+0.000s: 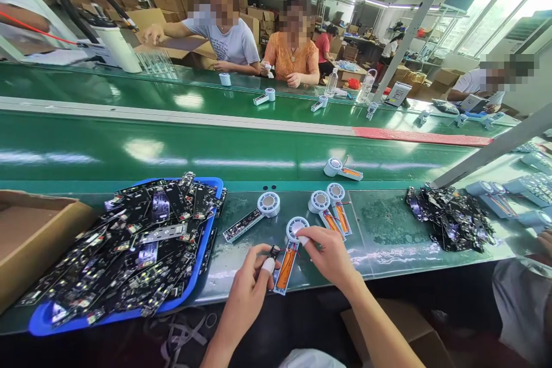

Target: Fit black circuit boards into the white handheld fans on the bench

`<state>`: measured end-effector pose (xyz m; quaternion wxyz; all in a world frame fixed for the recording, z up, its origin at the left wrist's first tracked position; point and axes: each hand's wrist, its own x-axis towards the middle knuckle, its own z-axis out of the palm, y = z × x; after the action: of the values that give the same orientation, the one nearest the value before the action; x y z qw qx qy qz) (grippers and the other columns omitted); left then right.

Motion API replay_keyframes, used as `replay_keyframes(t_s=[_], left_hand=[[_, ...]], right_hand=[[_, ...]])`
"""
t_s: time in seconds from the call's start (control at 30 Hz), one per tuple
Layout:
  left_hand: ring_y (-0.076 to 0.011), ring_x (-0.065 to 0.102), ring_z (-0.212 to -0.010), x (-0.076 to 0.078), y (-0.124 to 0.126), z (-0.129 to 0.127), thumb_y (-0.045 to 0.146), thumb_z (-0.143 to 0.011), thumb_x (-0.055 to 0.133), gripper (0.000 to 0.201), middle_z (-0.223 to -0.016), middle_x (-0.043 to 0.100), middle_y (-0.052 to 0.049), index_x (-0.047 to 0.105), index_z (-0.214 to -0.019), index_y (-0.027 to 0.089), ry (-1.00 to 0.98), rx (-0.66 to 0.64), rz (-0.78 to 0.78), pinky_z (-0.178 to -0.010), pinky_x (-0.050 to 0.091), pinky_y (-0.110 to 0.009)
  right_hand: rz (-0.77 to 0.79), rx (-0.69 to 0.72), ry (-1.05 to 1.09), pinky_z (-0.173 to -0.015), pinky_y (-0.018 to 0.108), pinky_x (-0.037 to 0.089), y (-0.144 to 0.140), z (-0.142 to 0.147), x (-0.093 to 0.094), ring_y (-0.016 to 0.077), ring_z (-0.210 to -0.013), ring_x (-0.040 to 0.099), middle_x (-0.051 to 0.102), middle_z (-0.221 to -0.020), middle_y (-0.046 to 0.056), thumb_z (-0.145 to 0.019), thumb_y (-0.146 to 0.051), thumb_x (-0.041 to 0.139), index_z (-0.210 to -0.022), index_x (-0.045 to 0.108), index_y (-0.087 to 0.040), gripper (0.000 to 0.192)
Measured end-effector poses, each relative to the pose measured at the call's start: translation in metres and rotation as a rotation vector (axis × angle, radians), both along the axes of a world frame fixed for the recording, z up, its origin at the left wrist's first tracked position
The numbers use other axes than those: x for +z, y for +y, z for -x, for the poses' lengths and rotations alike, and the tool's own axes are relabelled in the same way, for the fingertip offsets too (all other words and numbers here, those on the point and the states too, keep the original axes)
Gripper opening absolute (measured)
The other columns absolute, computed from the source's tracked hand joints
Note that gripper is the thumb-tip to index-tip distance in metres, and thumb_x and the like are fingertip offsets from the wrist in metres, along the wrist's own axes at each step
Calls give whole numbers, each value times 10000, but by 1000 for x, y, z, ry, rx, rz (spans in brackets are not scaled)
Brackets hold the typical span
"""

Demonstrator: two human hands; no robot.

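My left hand (253, 283) pinches a small black circuit board (273, 252) just left of an opened light-blue handheld fan (285, 267). This fan has a round head, and an orange strip with thin wires shows in its handle. My right hand (330, 250) has its fingers closed at the rim of that round head; the exact contact under the fingertips is hidden. White covers sit on fingers of both hands. Two similar open fans (319, 201) (335, 191) lie just beyond. To the left rests another fan (268, 205) with a black board fitted along its handle.
A blue tray (218, 195) heaped with circuit boards stands left, beside a cardboard box (43, 230). A pile of black boards (448, 218) lies right, near more fans (491, 192). One fan (334, 167) sits on the green conveyor belt (215, 149). Co-workers sit across.
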<state>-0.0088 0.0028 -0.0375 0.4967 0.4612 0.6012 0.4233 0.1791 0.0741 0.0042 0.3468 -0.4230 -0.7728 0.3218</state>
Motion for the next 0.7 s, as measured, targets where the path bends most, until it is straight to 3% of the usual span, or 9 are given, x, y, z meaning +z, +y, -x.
replay_keyframes(t_s=[0.07,0.17,0.27,0.4,0.47,0.53,0.63,0.7], left_hand=[[-152,597,-575,-1,-1,0,428,-894,450,319,-893,699,-35,465,-1140,225,-5,-1,4,-584,478,-296],[-154,603,-571,-1,-1,1,410,-887,451,277,-861,690,-19,474,-1097,232,11,0,3,-567,470,-286],[-155,612,-583,1,0,1,382,-893,439,224,-848,686,-13,499,-1052,236,37,-22,-13,-565,468,-278],[-139,599,-573,2,1,3,354,-901,417,198,-934,698,-38,528,-1008,231,50,-30,-28,-562,472,-272],[-138,590,-563,2,2,4,358,-898,416,200,-915,695,-40,539,-984,227,51,-40,-14,-546,470,-267],[-139,588,-561,3,2,5,358,-890,415,205,-884,687,-34,546,-975,225,50,-55,2,-538,471,-263],[-143,584,-563,4,2,5,362,-887,407,215,-834,670,-21,549,-973,225,56,-63,12,-544,474,-262],[-148,578,-565,5,3,5,368,-888,403,221,-800,662,-15,551,-971,225,63,-67,15,-549,473,-264]], right_hand=[[-38,46,-46,-802,279,507,2,5,5,188,-902,691,745,-996,53,-927,-107,505,-1034,717,-218,262],[32,117,-164,-709,256,489,2,12,12,160,-773,648,711,-977,41,-902,-121,588,-1110,679,-215,246],[35,159,-259,-691,260,465,2,14,12,163,-770,617,677,-945,42,-890,-140,638,-1025,689,-205,158],[104,24,-141,-622,234,435,4,6,3,128,-651,567,649,-783,1,-903,-102,568,-924,669,-195,139],[132,31,-111,-571,220,419,4,-4,-2,109,-584,523,626,-762,-13,-882,-105,550,-907,643,-196,133],[67,141,-149,-593,223,439,2,-15,-4,114,-630,544,642,-877,10,-838,-83,525,-905,614,-203,163],[-138,290,-333,-726,269,480,-2,-27,-5,167,-846,611,660,-1115,69,-787,-29,488,-938,593,-210,258],[-287,350,-471,-757,303,480,-4,-29,-5,194,-890,612,670,-1191,95,-818,-12,477,-926,591,-208,251]])
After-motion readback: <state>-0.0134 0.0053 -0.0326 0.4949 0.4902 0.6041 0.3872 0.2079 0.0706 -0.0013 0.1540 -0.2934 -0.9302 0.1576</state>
